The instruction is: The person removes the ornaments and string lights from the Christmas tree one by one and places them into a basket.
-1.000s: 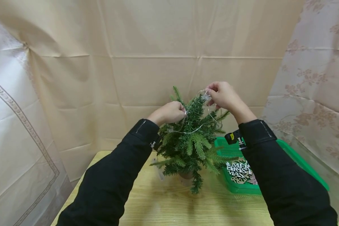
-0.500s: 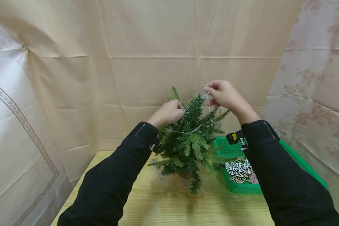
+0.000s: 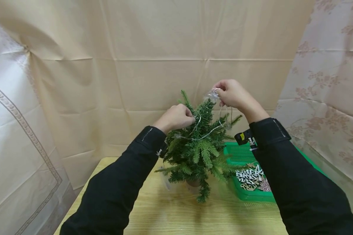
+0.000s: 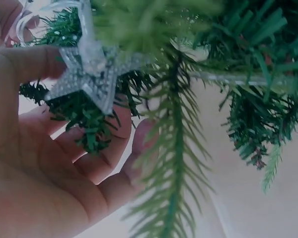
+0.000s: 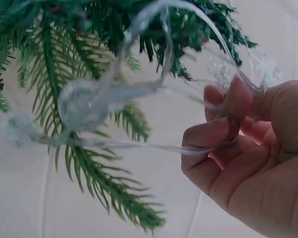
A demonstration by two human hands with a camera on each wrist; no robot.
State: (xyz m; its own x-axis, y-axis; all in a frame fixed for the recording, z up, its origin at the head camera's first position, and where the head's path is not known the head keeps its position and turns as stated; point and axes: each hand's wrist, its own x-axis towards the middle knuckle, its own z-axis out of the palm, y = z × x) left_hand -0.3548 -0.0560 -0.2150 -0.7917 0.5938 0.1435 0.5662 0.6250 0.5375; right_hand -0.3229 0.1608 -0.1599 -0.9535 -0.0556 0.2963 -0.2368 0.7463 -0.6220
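Observation:
A small artificial Christmas tree [image 3: 200, 147] stands in a brownish base on the table. A clear string of lights [image 3: 207, 134] loops across its upper branches. At the tree's upper left, my left hand [image 3: 176, 117] holds the string; in the left wrist view its thumb lies against a clear star light [image 4: 92, 74], with the fingers curled behind a dark green branch tip. Above and right of the treetop, my right hand [image 3: 235, 94] pinches the string's wire. Loose loops, a round clear light [image 5: 84, 106] and a snowflake light [image 5: 268, 67] hang about its fingers in the right wrist view.
Right of the tree sits a green basket [image 3: 254, 197], holding "Merry Christmas" letter cut-outs [image 3: 250, 176] and a pinkish glittery piece. A clear plastic-looking item [image 3: 165, 181] lies left of the tree's base on the wooden table [image 3: 164, 212]. Cloth hangs behind.
My right hand has risen slightly, lifting the wire at the treetop. The left hand has shifted slightly right, closer to the trunk, and the wire across the front now slants up rightward.

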